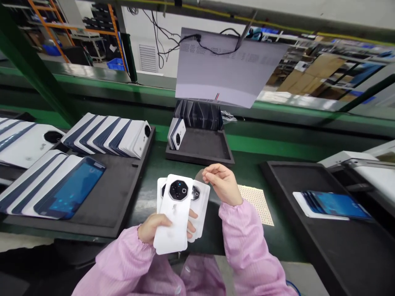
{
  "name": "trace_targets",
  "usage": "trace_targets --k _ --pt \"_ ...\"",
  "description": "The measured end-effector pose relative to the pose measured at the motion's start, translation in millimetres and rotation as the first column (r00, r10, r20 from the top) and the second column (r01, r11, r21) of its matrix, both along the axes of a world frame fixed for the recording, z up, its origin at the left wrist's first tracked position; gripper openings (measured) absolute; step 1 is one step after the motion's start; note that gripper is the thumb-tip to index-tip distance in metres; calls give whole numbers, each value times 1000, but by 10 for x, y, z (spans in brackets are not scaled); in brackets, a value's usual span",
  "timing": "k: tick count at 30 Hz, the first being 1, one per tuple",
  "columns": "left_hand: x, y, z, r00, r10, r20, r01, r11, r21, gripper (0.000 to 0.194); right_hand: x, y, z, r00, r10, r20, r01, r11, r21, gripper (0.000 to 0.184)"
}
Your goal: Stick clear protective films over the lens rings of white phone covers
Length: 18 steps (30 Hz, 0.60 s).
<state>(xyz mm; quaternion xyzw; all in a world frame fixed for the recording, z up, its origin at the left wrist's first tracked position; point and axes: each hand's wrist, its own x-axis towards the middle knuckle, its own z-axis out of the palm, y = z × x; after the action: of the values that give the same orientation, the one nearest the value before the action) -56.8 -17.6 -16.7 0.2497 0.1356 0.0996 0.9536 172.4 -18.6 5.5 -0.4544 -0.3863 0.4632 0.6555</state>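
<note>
My left hand (156, 228) grips a small stack of white phone back covers (174, 213), fanned out, each with a dark round camera ring at the top. My right hand (222, 183) is raised just right of the stack, thumb and fingers pinched on a thin clear film tab (199, 175) that is hard to make out. Both arms wear pink sleeves.
A black tray (120, 193) at left holds rows of white covers and blue-filmed panels. A smaller black tray (200, 150) ahead holds a few upright covers. A black tray (308, 181) at right carries blue-filmed panels (336, 204). A perforated sheet (257, 201) lies on the green bench. A monitor back (222, 68) hangs above.
</note>
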Motion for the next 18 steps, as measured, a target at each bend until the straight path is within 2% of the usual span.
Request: trace_targets --k 6,18 --pt "21 -1 74 1000 -18 -14 18 1000 25 53 -25 -32 6 999 36 21 -36 999 -5 12" --pt "27 9 52 999 -24 -24 26 997 75 57 -32 -79 20 994 27 102 -29 999 26 11"
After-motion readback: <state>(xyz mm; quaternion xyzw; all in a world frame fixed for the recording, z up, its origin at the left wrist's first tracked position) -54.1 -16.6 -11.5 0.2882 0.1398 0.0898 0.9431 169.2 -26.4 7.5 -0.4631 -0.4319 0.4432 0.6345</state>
